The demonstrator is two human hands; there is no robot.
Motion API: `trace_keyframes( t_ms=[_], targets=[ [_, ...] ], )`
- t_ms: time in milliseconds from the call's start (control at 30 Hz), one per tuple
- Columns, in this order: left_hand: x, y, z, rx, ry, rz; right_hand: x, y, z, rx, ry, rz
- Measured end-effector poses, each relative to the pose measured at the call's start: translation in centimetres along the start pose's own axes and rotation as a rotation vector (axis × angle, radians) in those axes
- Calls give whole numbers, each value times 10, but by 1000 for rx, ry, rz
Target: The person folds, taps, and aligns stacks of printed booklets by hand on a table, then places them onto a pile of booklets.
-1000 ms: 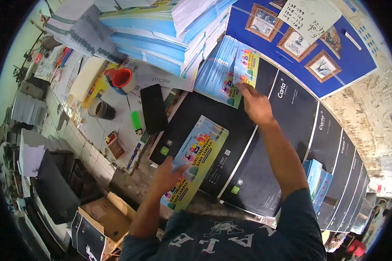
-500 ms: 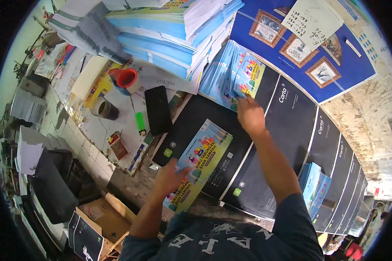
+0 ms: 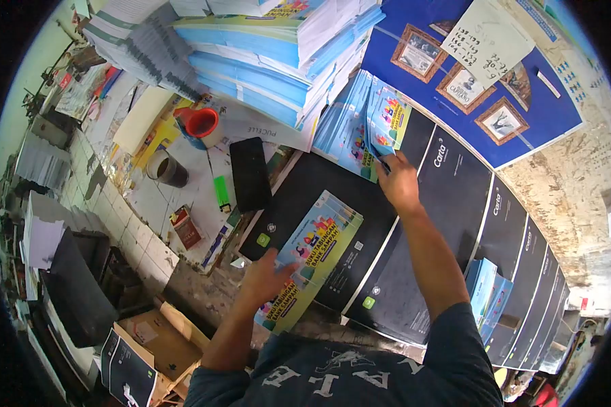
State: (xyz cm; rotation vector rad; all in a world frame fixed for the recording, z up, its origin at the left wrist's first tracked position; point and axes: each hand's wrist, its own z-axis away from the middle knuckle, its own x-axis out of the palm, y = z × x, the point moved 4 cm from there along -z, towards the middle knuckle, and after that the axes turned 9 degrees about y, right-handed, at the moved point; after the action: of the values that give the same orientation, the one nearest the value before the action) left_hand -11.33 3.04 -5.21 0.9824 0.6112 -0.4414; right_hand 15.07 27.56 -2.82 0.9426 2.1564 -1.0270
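Note:
Fingers apart, my left hand rests on the left edge of a printed blue and yellow cover sheet, which lies on a black Carta box surface. Farther off, my right hand pinches the near edge of a top cover on a fanned stack of the same blue covers. That edge is lifted a little and bent. My right fingertips are partly hidden by the cover.
Tall paper stacks stand at the back. On the left table are a black phone, a green lighter, a dark glass and a red cup. More blue booklets lie at right.
My right hand has moved slightly back and forth at the stack's near edge, and the top cover's edge now shows bent up. My left hand has stayed on the sheet. The view has shifted slightly.

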Motion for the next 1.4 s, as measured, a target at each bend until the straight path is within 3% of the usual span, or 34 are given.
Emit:
trace_keyframes(
  t_ms=[67, 133, 167, 267, 367, 433, 533, 600, 667, 700, 767, 833, 867, 900, 967, 1000, 1067, 1100, 1133, 1167, 1233, 1267, 1400],
  targets=[
    [1, -2, 0, -20, -10, -7, 1, -1, 1, 4, -19, 2],
    [7, -10, -3, -7, -30, 73, -4, -20, 1, -238, 37, 7],
    [8, -14, -3, -7, -28, 71, -2, -20, 0, -238, 39, 5],
    [8, -12, -4, 77, 10, 72, 26, -14, 0, -257, -422, 233],
    [5, -17, -6, 85, 31, 30, 32, -26, 5, -338, -305, 235],
    [1, -15, -3, -43, -87, 72, 32, -22, 3, -405, -194, 203],
    [4, -17, -6, 100, -82, 132, 12, -17, 4, -329, -131, 154],
    [0, -5, 1, 65, -81, 139, -24, -23, 17, -241, 68, 61],
    [9, 1, 3, 29, -71, 154, -57, -47, 49, -196, 109, 79],
    [23, -12, -2, 17, -30, 279, -60, -59, 77, -69, -159, 50],
    [32, -7, -4, 20, 8, 395, -63, -110, 140, -210, -511, -89],
    [43, 19, -2, -164, -309, 1118, -60, -163, 193, -283, -772, -236],
    [35, 31, -5, 58, -113, 516, -58, -182, 212, -311, -853, -302],
    [35, 38, -1, 69, -117, 504, -66, -185, 223, -303, -837, -302],
    [26, 56, 5, 252, 3, 90, -79, -176, 229, 307, -695, -913],
    [13, 72, 8, 272, 5, 76, -94, -172, 221, 303, -669, -917],
    [-9, 110, 32, 576, -84, -269, -152, -150, 197, 206, -264, -590],
    [-11, 120, 37, 582, -78, -273, -175, -136, 197, 97, -132, -442],
    [-9, 133, 47, 742, -67, -337, -196, -129, 195, -13, -1, -296],
    [-5, 143, 57, 902, -53, -406, -209, -129, 189, -20, 8, -303],
    [33, 134, 57, 1031, 31, -554, -234, -140, 175, -268, 57, -41],
    [48, 130, 57, 1149, 103, -689, -231, -139, 175, -228, -86, 28],
    [49, 142, 57, 1196, 211, -681, -189, -114, 188, -128, -134, 102]
  ],
)
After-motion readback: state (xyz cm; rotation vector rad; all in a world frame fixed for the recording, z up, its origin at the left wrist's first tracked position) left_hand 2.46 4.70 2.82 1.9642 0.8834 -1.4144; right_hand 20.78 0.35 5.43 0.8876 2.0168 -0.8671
